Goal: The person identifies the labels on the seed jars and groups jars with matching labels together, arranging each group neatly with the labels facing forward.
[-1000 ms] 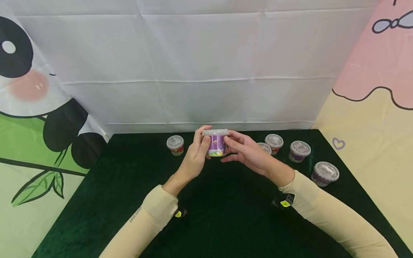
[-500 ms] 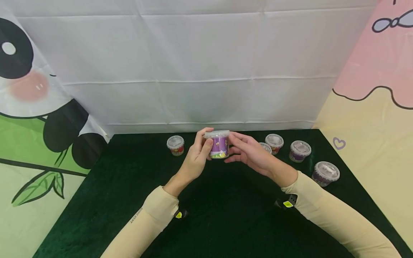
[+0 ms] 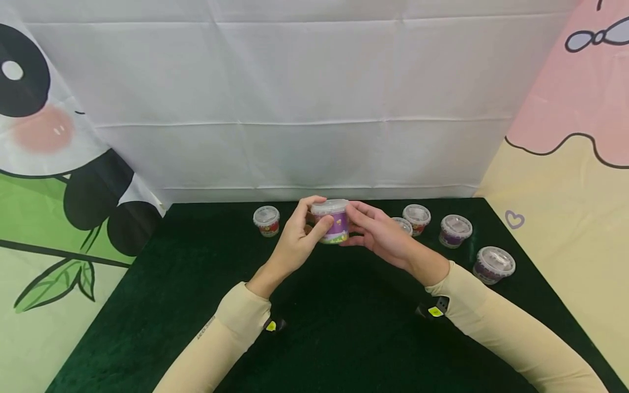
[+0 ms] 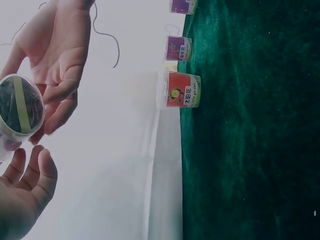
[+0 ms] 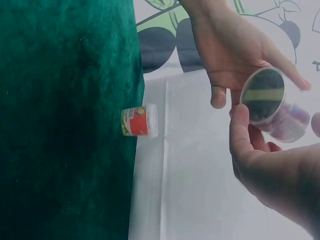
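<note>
Up over the far part of the table, my two hands hold a small lidded plastic tub with a purple label (image 3: 340, 225). My left hand (image 3: 294, 240) grips its left side, the thumb lying across the label. From the right, my right hand (image 3: 380, 232) pinches the tub near the lid rim with thumb and fingers. Both wrist views show the dark round base of the tub (image 4: 21, 105) from below, with a pale yellow-green strip across it. Some fingers behind the tub are hidden.
A red-labelled tub (image 3: 266, 221) stands at the back left of the dark green table (image 3: 324, 327). Several more lidded tubs stand at the right, including a purple one (image 3: 456, 231) and a nearer one (image 3: 494, 265). Behind rises a white cloth (image 3: 314, 98).
The tub has turned a little between my hands and dipped slightly. My left thumb has moved right, farther across its label. The tubs on the table stay put.
</note>
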A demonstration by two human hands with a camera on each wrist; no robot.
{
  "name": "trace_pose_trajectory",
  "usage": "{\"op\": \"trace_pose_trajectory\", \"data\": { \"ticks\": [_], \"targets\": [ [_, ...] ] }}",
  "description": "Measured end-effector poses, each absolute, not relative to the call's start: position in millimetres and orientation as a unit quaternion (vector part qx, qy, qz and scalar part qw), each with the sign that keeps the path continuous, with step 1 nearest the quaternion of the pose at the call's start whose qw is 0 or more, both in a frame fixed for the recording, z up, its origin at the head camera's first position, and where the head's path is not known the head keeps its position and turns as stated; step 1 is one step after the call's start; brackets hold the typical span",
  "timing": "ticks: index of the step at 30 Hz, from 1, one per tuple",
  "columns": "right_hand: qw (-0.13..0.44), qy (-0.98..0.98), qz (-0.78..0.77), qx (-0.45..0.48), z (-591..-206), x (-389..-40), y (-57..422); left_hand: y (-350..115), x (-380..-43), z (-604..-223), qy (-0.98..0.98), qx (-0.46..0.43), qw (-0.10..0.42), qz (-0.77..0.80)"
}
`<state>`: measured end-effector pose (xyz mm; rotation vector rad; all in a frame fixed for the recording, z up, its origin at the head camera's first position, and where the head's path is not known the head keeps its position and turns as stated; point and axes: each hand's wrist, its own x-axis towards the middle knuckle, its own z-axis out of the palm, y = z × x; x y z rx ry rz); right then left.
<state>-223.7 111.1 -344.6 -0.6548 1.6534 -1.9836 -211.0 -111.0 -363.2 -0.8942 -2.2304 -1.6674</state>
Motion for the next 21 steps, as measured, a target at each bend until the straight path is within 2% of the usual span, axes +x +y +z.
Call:
{"op": "trace_pose_trajectory", "data": {
  "ticks": [5, 16, 21],
  "targets": [
    [0.236, 0.602, -0.725, -0.238, -344.5, -223.6, 105.4, -112.2, -195.0, -340.8, -0.761, -0.299, 0.124, -0.562],
    [0.226, 0.593, -0.741, -0.22, -343.6, -221.8, 97.5, -108.9, -194.1, -339.0, -0.754, -0.283, 0.14, -0.577],
    [0.224, 0.607, -0.727, -0.231, -344.8, -223.2, 97.0, -108.0, -194.6, -340.8, -0.753, -0.287, 0.125, -0.579]
  ]
}}
